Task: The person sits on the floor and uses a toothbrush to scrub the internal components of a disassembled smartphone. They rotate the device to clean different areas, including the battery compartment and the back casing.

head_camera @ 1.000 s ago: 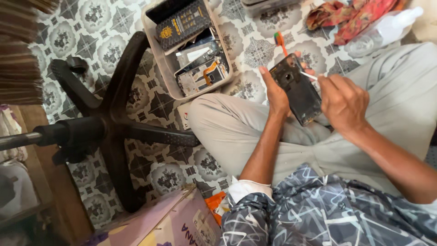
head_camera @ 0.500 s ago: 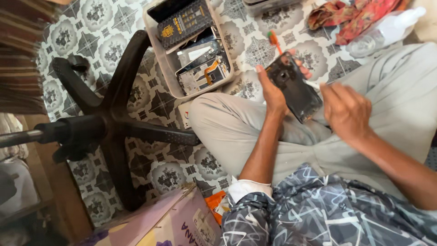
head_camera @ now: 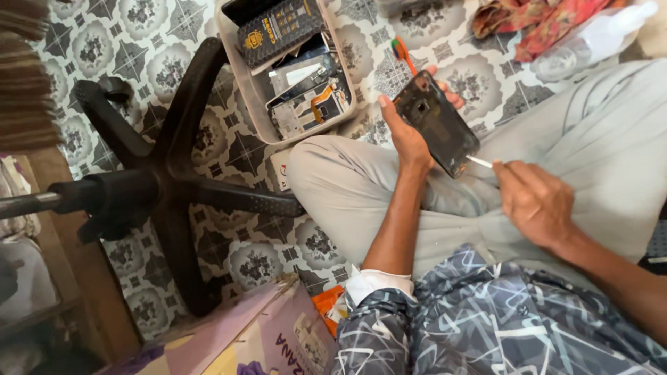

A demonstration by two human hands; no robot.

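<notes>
My left hand (head_camera: 405,135) grips a dark phone back frame (head_camera: 436,123), holding it tilted above my crossed legs in grey trousers. My right hand (head_camera: 535,201) sits just right of the frame, fingers pinched on a thin white tool (head_camera: 479,162) whose tip touches the frame's lower right edge. An orange-handled screwdriver (head_camera: 403,54) lies on the patterned floor just beyond the frame.
A grey plastic tray (head_camera: 257,111) with phone parts and a dark box stands on the tiled floor ahead. A black office chair base (head_camera: 167,187) spreads to the left. A cardboard box (head_camera: 264,340) sits near my left elbow. Red cloth (head_camera: 535,24) and a clear bottle (head_camera: 590,38) lie at top right.
My right hand has drawn back from on top of the frame to its right side, now touching the edge with the white tool. The left hand keeps its hold on the frame.
</notes>
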